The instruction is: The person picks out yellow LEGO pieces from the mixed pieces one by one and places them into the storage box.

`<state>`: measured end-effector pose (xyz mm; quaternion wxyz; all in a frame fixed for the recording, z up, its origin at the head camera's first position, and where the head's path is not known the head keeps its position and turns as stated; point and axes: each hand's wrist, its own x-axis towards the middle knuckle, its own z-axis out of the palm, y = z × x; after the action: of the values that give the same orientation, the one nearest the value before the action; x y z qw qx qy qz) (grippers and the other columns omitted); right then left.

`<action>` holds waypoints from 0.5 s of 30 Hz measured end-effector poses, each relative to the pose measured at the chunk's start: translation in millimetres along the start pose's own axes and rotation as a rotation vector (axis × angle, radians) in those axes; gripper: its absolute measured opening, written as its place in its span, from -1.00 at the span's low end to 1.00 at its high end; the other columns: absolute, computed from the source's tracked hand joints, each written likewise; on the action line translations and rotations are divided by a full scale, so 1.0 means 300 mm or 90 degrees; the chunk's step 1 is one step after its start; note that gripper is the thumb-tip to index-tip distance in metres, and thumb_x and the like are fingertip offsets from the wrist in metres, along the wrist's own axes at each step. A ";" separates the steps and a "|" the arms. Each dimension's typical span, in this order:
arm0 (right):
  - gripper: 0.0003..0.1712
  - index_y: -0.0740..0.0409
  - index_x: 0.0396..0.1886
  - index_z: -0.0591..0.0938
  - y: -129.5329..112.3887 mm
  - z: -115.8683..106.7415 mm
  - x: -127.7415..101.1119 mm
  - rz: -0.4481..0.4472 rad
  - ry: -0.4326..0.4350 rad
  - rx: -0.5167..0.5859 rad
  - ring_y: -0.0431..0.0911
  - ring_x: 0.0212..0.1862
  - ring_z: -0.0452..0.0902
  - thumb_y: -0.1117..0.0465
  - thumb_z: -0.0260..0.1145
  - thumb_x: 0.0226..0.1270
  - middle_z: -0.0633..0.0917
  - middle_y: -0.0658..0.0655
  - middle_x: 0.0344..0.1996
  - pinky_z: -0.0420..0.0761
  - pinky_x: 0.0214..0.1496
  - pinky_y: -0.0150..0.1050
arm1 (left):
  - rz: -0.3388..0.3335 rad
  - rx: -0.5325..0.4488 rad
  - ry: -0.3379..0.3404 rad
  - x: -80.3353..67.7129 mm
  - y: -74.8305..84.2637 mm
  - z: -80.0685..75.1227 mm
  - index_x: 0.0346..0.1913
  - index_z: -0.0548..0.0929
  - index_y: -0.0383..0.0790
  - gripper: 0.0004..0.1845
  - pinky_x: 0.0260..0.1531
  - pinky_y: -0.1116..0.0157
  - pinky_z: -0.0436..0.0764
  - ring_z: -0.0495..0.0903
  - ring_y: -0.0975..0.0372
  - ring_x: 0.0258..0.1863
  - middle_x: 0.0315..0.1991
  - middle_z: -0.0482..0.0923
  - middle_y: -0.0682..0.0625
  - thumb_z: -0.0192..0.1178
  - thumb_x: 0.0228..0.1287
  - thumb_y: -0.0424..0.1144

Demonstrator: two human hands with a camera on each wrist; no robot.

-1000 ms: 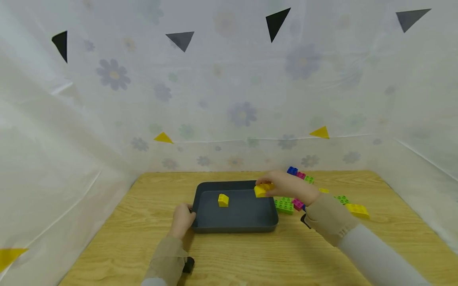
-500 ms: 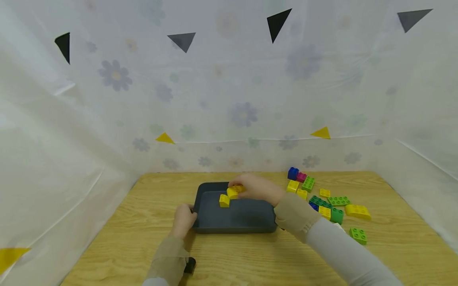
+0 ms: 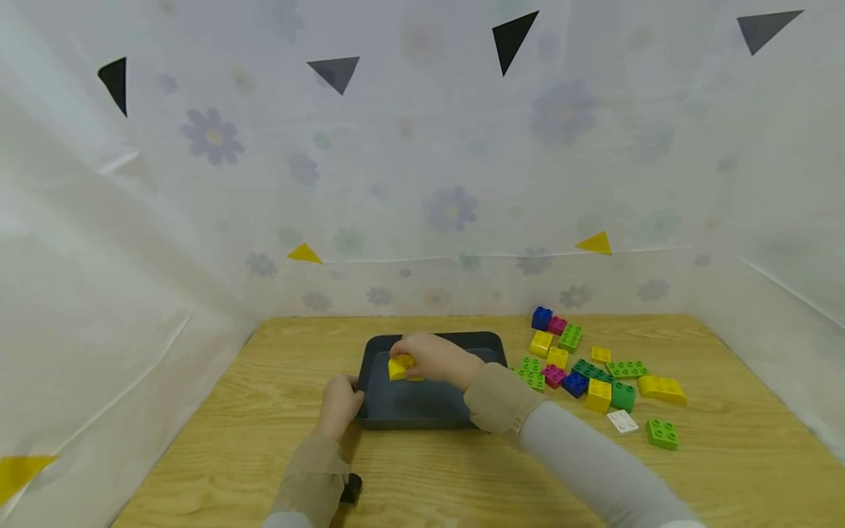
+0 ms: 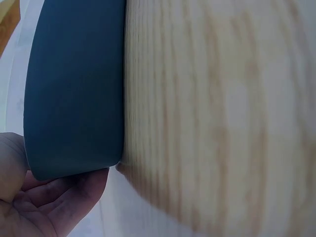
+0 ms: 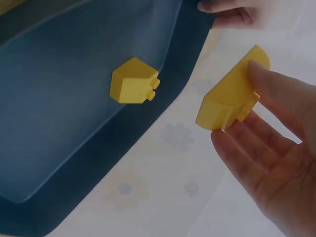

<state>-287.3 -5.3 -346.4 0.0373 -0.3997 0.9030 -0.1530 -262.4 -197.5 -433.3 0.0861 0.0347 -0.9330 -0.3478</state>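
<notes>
My right hand (image 3: 432, 358) pinches a yellow curved toy brick (image 5: 229, 94) between thumb and fingertips, holding it above the dark grey tray (image 3: 422, 423). A smaller yellow sloped brick (image 5: 133, 83) with studs lies on the tray's floor; in the head view the right hand and its brick mostly cover it. At the tray's left side my left hand (image 3: 339, 405) grips the wall. Up close in the left wrist view, the thumb and curled fingers (image 4: 74, 197) of that hand hold the tray's corner.
Several loose bricks lie right of the tray: a blue one (image 3: 542, 318), a long yellow curved one (image 3: 662, 389), a light green one (image 3: 661, 433) and a flat white one (image 3: 623, 422) among them. A floral curtain (image 3: 449, 169) stands behind the wooden table (image 3: 422, 477).
My right hand has carried the yellow curved brick leftward, from the tray's right edge to above the smaller yellow brick. The left hand has kept its grip on the tray.
</notes>
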 end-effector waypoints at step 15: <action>-0.59 0.03 -0.02 0.59 -0.055 0.099 0.082 0.021 -0.028 -0.040 -0.10 -0.08 0.48 0.29 0.36 0.07 0.57 0.04 -0.12 0.49 -0.05 -0.36 | -0.004 -0.003 -0.006 -0.002 -0.007 -0.003 -0.29 0.63 -0.60 -0.77 -0.64 0.35 0.45 0.40 0.22 -0.62 -0.52 0.57 -0.17 0.07 -0.05 -0.58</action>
<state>-286.7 -41.0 -368.1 0.0468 -0.3889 0.9128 -0.1153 -261.6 -199.7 -434.2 0.0808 0.0362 -0.9324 -0.3504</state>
